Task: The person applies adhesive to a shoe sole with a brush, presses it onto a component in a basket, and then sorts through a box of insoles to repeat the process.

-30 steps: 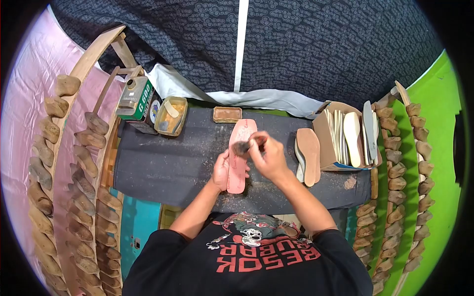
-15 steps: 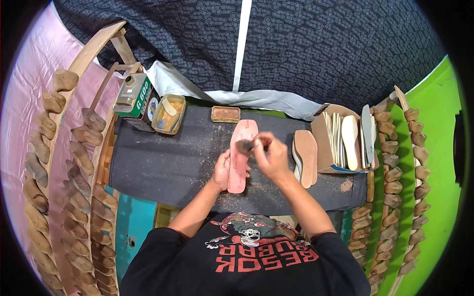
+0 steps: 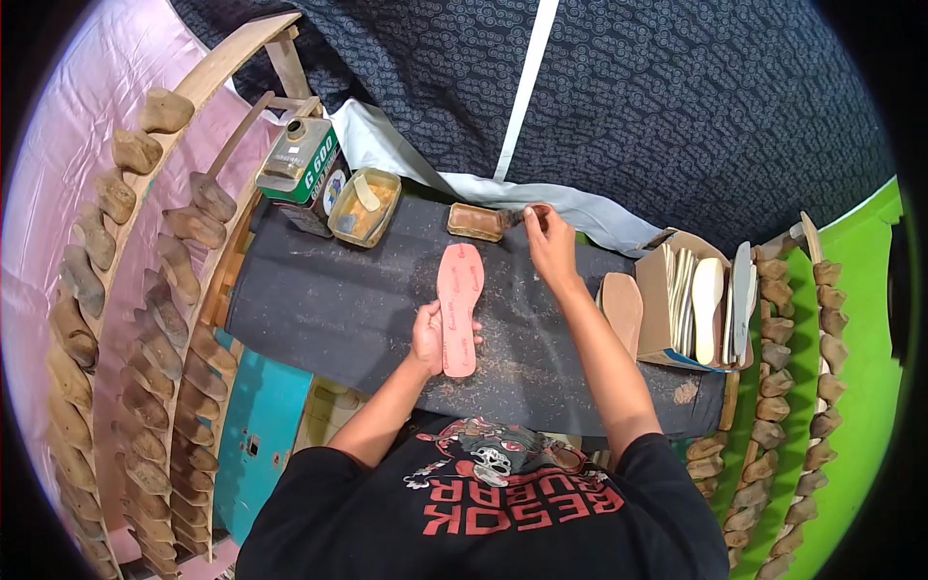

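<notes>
A pink insole (image 3: 460, 309) with red printing is upright in my view, gripped along its lower left side. My left hand (image 3: 425, 338) is closed on it, thumb at the edge and fingertips showing on the far side. Farther up, my right hand (image 3: 552, 249) pinches a dark-bristled brush (image 3: 512, 217). The bristles point left, right at the edge of a small rectangular tray (image 3: 475, 235) with a brownish inside.
A green-and-silver can (image 3: 298, 169) stands back left beside a tub (image 3: 386, 184) with yellowish residue and a spatula. On the right, brown insoles (image 3: 621, 307) lie by a cardboard box (image 3: 654, 309) of insoles. Racks of wooden shoe lasts (image 3: 135, 150) flank the crumb-strewn table (image 3: 329, 300).
My right hand has lifted the brush off the insole and carried it up and right to the small tray. My left hand still holds the insole, now more upright. The view has shifted.
</notes>
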Action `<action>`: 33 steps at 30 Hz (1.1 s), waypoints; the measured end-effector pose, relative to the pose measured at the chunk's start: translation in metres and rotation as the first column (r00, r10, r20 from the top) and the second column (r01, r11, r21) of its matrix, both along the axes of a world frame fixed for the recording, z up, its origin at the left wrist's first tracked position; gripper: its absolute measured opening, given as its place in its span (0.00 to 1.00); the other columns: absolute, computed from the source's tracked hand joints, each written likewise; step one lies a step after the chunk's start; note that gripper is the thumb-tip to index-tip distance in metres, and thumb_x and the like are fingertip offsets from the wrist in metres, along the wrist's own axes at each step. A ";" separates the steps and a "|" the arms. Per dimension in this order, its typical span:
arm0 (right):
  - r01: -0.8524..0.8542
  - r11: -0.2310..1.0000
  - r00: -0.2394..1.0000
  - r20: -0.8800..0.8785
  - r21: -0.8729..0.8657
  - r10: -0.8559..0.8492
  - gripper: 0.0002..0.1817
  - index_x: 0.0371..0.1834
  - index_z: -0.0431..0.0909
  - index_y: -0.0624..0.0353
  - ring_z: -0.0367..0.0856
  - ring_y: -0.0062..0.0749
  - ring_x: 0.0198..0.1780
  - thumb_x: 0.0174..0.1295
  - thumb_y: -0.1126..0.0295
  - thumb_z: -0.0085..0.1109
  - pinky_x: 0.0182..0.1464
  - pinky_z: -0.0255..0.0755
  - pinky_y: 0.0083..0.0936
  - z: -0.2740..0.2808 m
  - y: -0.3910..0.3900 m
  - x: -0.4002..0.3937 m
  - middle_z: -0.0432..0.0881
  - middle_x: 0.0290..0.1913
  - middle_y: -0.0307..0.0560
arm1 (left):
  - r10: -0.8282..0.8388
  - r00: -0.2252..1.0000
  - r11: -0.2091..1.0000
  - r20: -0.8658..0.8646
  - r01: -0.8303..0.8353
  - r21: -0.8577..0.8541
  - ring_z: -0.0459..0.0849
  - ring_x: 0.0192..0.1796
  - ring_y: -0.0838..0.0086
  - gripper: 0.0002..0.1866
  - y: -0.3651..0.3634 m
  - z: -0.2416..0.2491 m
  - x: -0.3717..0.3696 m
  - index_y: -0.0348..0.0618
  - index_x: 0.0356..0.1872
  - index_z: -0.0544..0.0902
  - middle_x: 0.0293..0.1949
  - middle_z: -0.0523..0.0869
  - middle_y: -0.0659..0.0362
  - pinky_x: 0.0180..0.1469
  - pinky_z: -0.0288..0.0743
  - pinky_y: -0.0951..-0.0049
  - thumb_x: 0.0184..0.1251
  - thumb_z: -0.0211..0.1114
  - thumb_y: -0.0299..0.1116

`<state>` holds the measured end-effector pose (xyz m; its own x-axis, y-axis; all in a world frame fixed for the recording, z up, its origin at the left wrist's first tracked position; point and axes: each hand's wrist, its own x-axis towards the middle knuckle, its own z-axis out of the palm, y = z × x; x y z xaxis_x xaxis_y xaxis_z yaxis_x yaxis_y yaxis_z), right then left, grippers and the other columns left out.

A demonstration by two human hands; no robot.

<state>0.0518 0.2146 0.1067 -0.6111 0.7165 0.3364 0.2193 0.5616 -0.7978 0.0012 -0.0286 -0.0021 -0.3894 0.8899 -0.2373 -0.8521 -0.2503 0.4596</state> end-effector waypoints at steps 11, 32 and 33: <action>-0.072 0.996 0.978 0.202 0.053 0.060 0.16 0.49 0.85 0.66 0.88 0.60 0.42 0.72 0.62 0.58 0.47 0.79 0.44 -0.063 0.014 -0.036 0.88 0.40 0.63 | 0.099 0.994 0.993 -0.036 -0.101 -0.056 0.88 0.46 0.62 0.30 -0.020 -0.010 -0.007 0.40 0.62 0.78 0.47 0.87 0.53 0.48 0.87 0.55 0.79 0.40 0.54; 0.005 0.967 0.997 -0.068 -0.255 -0.023 0.15 0.50 0.86 0.64 0.89 0.30 0.40 0.73 0.62 0.61 0.44 0.80 0.28 -0.059 0.017 -0.016 0.91 0.40 0.50 | 0.033 0.999 0.999 -0.031 -0.033 0.009 0.89 0.44 0.63 0.28 0.012 0.017 -0.019 0.42 0.61 0.79 0.47 0.88 0.56 0.45 0.88 0.59 0.83 0.42 0.54; 0.004 0.967 0.998 -0.064 -0.257 -0.021 0.15 0.50 0.86 0.64 0.89 0.30 0.40 0.73 0.62 0.61 0.44 0.80 0.28 -0.052 0.016 -0.012 0.91 0.40 0.50 | 0.042 0.999 0.999 -0.020 -0.042 0.025 0.89 0.45 0.63 0.28 0.013 0.019 -0.021 0.42 0.60 0.79 0.47 0.88 0.57 0.44 0.88 0.59 0.83 0.42 0.55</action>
<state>0.0397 0.2305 0.0543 -0.5842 0.7915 0.1795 0.1678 0.3342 -0.9275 -0.0193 -0.0158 0.0166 -0.4312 0.8783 -0.2067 -0.8310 -0.2973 0.4703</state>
